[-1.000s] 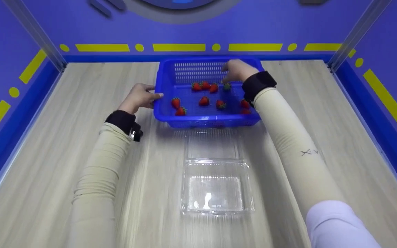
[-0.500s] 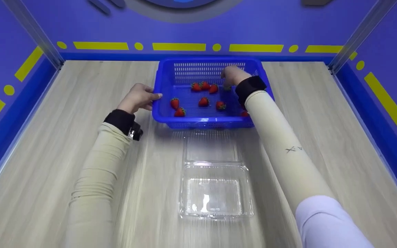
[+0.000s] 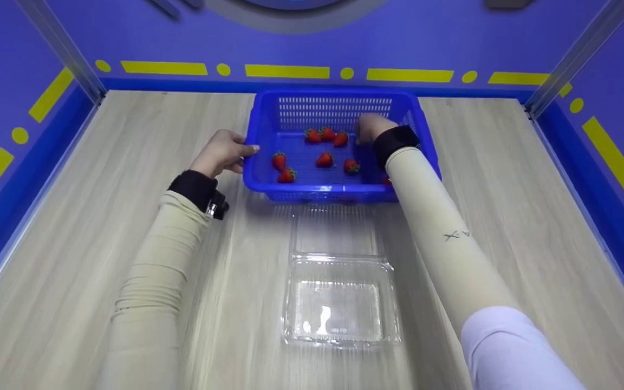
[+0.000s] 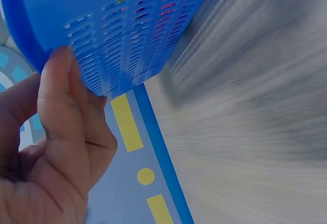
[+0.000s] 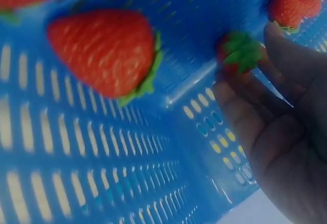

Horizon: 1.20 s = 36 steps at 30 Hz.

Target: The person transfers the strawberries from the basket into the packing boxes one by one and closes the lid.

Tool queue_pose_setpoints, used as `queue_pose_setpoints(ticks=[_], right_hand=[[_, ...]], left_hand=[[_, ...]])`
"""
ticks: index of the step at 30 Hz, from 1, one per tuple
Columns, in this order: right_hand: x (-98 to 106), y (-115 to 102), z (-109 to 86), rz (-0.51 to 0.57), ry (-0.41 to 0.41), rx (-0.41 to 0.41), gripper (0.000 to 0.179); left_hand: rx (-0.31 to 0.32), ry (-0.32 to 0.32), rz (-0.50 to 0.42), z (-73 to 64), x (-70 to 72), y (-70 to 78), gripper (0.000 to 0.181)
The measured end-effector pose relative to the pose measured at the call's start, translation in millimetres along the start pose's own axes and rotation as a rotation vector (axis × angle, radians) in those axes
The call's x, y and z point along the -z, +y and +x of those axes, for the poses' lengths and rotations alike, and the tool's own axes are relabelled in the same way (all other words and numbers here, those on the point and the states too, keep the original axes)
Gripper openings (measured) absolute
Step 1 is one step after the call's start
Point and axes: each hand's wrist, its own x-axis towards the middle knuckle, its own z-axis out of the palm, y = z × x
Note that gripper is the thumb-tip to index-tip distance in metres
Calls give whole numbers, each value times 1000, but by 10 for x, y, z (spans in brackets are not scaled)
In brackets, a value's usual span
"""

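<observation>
A blue plastic basket (image 3: 339,188) with slotted walls stands at the back middle of the table, with several red strawberries (image 3: 324,159) spread over its floor. My left hand (image 3: 225,151) grips its left rim, thumb over the edge and fingers against the outer wall (image 4: 71,132). My right hand (image 3: 372,129) reaches into the basket's right part. In the right wrist view, its fingers curl about a strawberry with a green leafy top (image 5: 241,52), the thumb close to its side. From the head view this berry is hidden by the hand. Another strawberry (image 5: 104,52) lies close to that wrist camera.
A transparent hinged plastic box (image 3: 340,309) lies open on the wooden table (image 3: 128,216) in front of the basket, its lid side (image 3: 336,233) toward the basket. Blue panels (image 3: 290,49) with yellow marks enclose the back and sides.
My right hand has come lower into the basket, over the strawberry at the right, with its fingers drawn in round it. The left hand keeps its hold on the rim.
</observation>
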Motion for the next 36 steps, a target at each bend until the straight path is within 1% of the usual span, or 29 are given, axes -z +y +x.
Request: queue_pose_setpoints(ticks=[3,4,5,6,8,9,10,11,12,13,14,15,16,17,18,19,20,21,23,25,26,28,30,31,33,35,36], right_hand=[[-13,67,15,9,45,8,6],[-15,92,23,6,58,5,4],[-17,114,14,21,56,-20,8],[-18,133,6,-11,71,-4,11],[-17,159,-33,15,51,-53,15],[-13,165,-49,-1,48,-50,15],[-7,169,-72,16,33,-76,14],[1,164,-103,56,18,-110,13],[15,162,-113,41,28,-92,12],[34,161,-118,48,29,-95,11],[55,162,-114,42,43,-81,11],[76,161,-105,38,59,-64,10],[95,164,-95,61,68,-69,9],[118,169,-81,48,90,-42,9],[144,177,-65,21,120,-6,7],[174,183,-67,32,135,3,4],[205,186,-75,44,152,17,5],[238,187,-93,53,167,35,10],[320,181,-153,55,202,90,16],[402,157,-228,61,230,163,9],[438,142,-271,53,244,208,7],[506,104,-382,43,274,289,15],[564,58,-536,29,304,347,18],[593,37,-629,23,328,367,16],[644,-1,-845,34,367,381,14],[679,-27,-1069,50,412,396,18],[688,-35,-1180,55,433,408,19]], left_hand=[[-3,7,3,-5,-29,45,41],[-4,7,2,-4,-40,60,41],[-3,6,3,1,-49,74,40],[-3,2,3,8,-60,86,40],[2,-7,-3,27,-79,102,40],[3,-10,-4,38,-85,107,40],[5,-12,-5,47,-89,111,40],[7,-12,-7,57,-92,113,40],[7,-9,-7,62,-95,117,40],[6,-8,-6,64,-93,122,39],[2,-7,-2,59,-91,129,40],[-2,-5,7,53,-90,136,43],[-7,-4,12,46,-92,141,46],[-12,-2,22,38,-97,144,48],[-19,-1,35,36,-103,147,52],[-28,4,50,37,-111,145,57],[-38,15,76,44,-121,136,61],[-50,29,110,51,-133,123,64],[-106,70,203,54,-154,89,68],[-166,131,278,30,-164,53,70],[-201,166,306,-2,-166,35,69],[-288,235,336,-111,-162,18,67],[-380,290,323,-265,-153,30,63],[-439,312,320,-360,-151,46,61],[-560,339,304,-581,-152,98,56],[-651,327,273,-817,-173,151,50],[-674,304,250,-933,-190,169,47]])
